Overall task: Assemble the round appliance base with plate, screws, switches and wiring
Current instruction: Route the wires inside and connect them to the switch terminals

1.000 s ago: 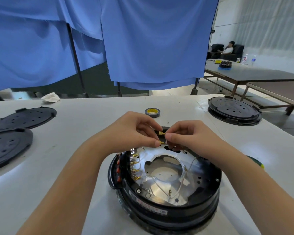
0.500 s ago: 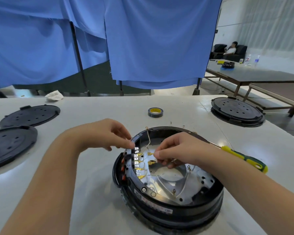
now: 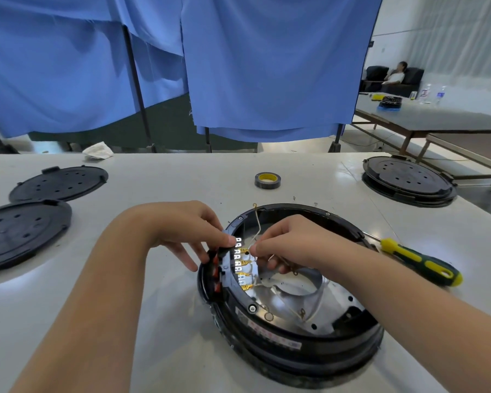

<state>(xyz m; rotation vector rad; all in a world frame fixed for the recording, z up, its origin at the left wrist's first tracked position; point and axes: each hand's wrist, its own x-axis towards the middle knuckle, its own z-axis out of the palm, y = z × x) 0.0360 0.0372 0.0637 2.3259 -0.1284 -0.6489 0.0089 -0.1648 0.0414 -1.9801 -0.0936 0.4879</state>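
The right hand (image 3: 289, 245) pinches a thin pale wire (image 3: 257, 222) between thumb and forefinger, its other fingers curled under, with the tips right at the row of brass terminals (image 3: 243, 260) on the switch block (image 3: 227, 265). That block sits at about nine o'clock on the rim of the round appliance base (image 3: 292, 302). The grip looks chosen to steer a small connector onto a tab; whether it is already seated is hidden by the fingertips. The wire's free end loops up toward twelve o'clock, clear of the housing.

The left hand (image 3: 187, 236) comes in from nine o'clock. Its forefinger and thumb press against the outer edge of the switch block while the remaining fingers spread loosely outside the rim. It holds nothing, and probably serves to brace the block against the push from the other side.

Inside the base lies the shiny metal plate (image 3: 292, 293), with more wires trailing over it toward six o'clock. The base itself rests on the white tabletop (image 3: 167, 188), directly in front of the person.

Farther out, a yellow-and-green screwdriver (image 3: 420, 262) lies at three o'clock, within easy reach. A roll of tape (image 3: 267, 180) sits at twelve o'clock. Two black covers (image 3: 58, 182) lie at ten o'clock, and another assembled base (image 3: 408, 180) at two o'clock.
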